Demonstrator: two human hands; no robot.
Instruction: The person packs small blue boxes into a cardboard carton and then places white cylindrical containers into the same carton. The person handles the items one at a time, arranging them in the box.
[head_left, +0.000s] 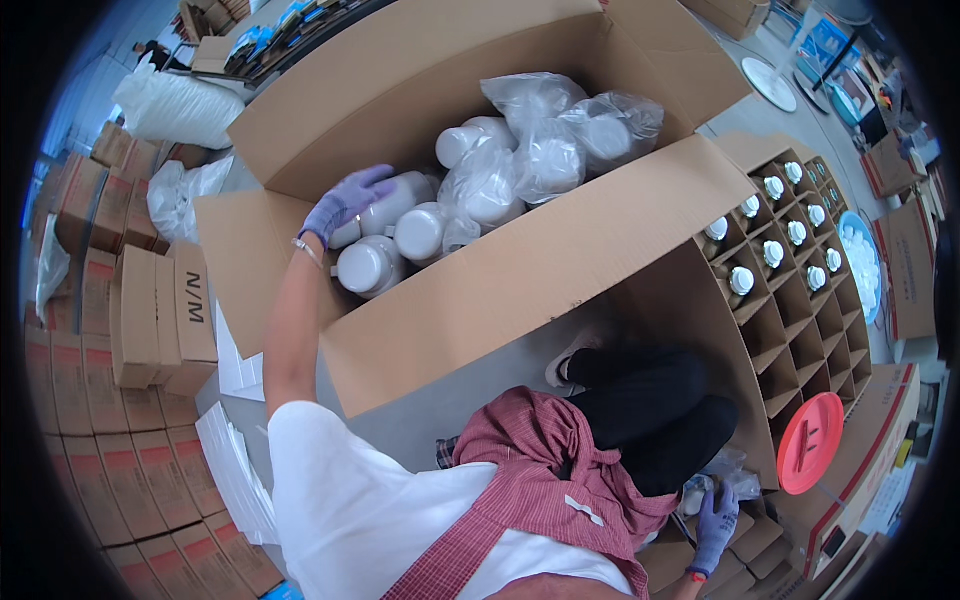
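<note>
My left hand (351, 201), in a purple glove, lies on a white bottle (401, 201) at the left end of a large open cardboard box (465, 300). Its fingers are spread over the bottle, and whether they grip it cannot be told. Around it lie several more white bottles, some bare, some wrapped in clear plastic bags (547, 142). At the lower right, my right hand (716, 521), also gloved, is beside a white item in clear plastic (696, 496), above cardboard pieces; its hold is unclear.
On the right, a divided carton (769, 330) holds several bottles with white caps. A red plate (810, 442) rests at its near corner, and a blue basin (859, 262) of white pieces stands beyond. Stacked cartons (142, 465) and white sheets (232, 480) are on the left.
</note>
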